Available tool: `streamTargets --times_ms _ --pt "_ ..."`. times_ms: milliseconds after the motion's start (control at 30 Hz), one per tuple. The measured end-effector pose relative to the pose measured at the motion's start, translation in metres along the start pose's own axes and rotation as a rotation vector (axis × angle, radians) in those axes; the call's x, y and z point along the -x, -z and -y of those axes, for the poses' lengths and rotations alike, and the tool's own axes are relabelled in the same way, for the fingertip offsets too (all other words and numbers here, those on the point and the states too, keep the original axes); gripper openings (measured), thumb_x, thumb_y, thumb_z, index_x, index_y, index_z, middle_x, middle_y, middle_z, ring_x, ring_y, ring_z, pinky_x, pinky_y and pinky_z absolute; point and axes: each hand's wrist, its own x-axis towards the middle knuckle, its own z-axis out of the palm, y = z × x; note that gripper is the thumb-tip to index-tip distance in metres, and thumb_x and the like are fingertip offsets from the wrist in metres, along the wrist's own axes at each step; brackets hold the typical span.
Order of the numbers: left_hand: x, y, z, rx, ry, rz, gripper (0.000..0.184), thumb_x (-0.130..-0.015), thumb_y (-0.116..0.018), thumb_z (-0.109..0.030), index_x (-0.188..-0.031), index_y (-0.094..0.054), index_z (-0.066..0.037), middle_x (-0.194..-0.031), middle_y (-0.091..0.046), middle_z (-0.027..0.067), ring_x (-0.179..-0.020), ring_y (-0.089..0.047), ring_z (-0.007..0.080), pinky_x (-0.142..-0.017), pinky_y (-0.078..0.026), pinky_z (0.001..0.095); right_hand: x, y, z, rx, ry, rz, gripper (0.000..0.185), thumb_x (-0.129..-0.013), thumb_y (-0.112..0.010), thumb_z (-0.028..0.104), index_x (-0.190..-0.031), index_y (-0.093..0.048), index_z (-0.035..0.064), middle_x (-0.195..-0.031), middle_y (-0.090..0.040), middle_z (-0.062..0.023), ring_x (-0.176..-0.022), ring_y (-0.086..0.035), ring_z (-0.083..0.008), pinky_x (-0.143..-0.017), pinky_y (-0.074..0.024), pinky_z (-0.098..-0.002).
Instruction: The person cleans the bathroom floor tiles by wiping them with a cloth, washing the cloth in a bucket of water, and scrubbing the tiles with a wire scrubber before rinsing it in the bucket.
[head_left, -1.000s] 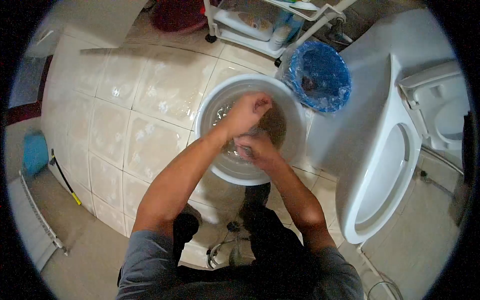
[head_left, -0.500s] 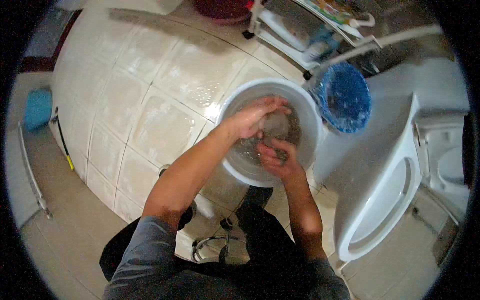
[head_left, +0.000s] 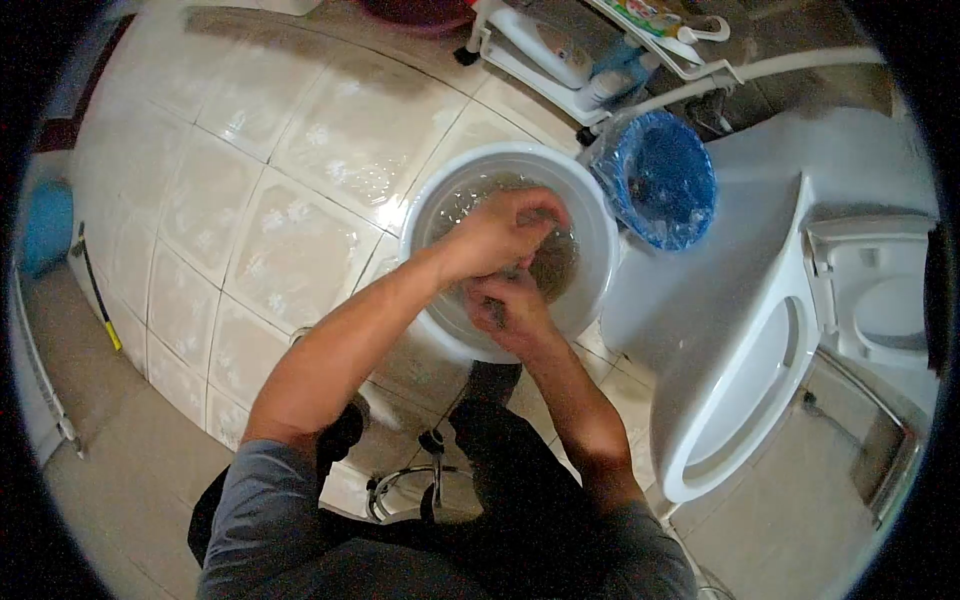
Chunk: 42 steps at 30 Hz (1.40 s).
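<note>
A round white basin (head_left: 597, 240) stands on the tiled floor in front of me, with murky brownish water (head_left: 556, 272) in it. Both of my hands are over the basin, close together and touching. My left hand (head_left: 505, 228) is curled, its fingers bent inward toward the right hand. Just below it, my right hand (head_left: 508, 308) is closed, and a small dark grayish patch shows among its fingers. What lies between the hands is mostly hidden, and I cannot make out its kind.
A bin lined with a blue bag (head_left: 665, 185) stands right of the basin. A white rack (head_left: 540, 75) with bottles is behind it. At right is a white toilet (head_left: 740, 400). A stool's metal base (head_left: 415, 480) is between my legs. A yellow-tipped stick (head_left: 98, 290) lies left.
My hands have come closer together, with the left fingers now curled in. The grayish lump between them is now mostly hidden. The view has shifted, so surroundings appear further left.
</note>
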Motion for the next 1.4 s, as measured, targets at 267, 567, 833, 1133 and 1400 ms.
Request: streamTargets --times_ms 267,567,833,1133,1400 --pt "-0.020 -0.003 0.070 -0.502 0.042 -0.517 0.017 -0.087 -0.057 -0.009 -0.099 -0.066 -0.003 -0.097 -0.067 0.0272 -0.092 -0.065 0.0447 -0.083 -0.052 0.0478 -0.054 -0.004 -0.032 0.494 0.220 -0.497 0.023 -0.090 -0.062 0.023 -0.098 -0.064 0.0016 -0.075 -0.065 -0.0097 -0.075 -0.066 -0.0239 -0.068 -0.0497 -0.0374" --pt "-0.014 0.020 0.076 -0.347 -0.011 -0.603 0.015 -0.089 -0.056 -0.006 -0.100 -0.064 -0.001 -0.076 -0.067 0.0143 -0.066 -0.067 0.0245 -0.063 -0.052 0.0373 -0.047 0.003 0.010 0.775 0.261 -0.368 0.062 -0.082 -0.073 0.030 -0.132 -0.049 0.0013 -0.131 -0.056 -0.0222 -0.117 -0.056 -0.0369 -0.097 -0.0448 -0.0452" --pt "0.100 0.106 -0.043 0.365 0.074 -0.562 0.016 -0.091 -0.054 -0.007 -0.106 -0.058 -0.003 -0.066 -0.053 0.0027 -0.061 -0.056 0.0148 -0.059 -0.048 0.0292 -0.069 0.052 0.000 1.655 0.291 -0.454 0.080 -0.070 -0.085 0.027 -0.135 -0.048 -0.0009 -0.130 -0.053 -0.0230 -0.125 -0.049 -0.0384 -0.109 -0.0365 -0.0477" --pt "0.167 0.064 -0.001 0.858 0.131 -0.583 0.023 -0.087 -0.068 -0.025 -0.100 -0.063 -0.007 -0.081 -0.062 0.0063 -0.073 -0.061 0.0196 -0.066 -0.052 0.0364 -0.015 -0.011 0.107 1.416 -0.177 -0.473 0.058 -0.068 -0.081 0.005 -0.122 -0.061 0.0003 -0.125 -0.059 -0.0183 -0.113 -0.056 -0.0389 -0.098 -0.0441 -0.0447" --pt "0.116 -0.014 0.011 0.112 -0.361 -0.398 0.026 -0.077 -0.074 -0.016 -0.100 -0.066 -0.006 -0.095 -0.068 0.0113 -0.091 -0.065 0.0222 -0.079 -0.052 0.0371 -0.001 0.022 0.119 1.249 -0.144 -0.521 0.069 -0.072 -0.076 -0.004 -0.137 -0.055 0.0073 -0.143 -0.050 -0.0153 -0.139 -0.040 -0.0269 -0.112 -0.0347 -0.0421"
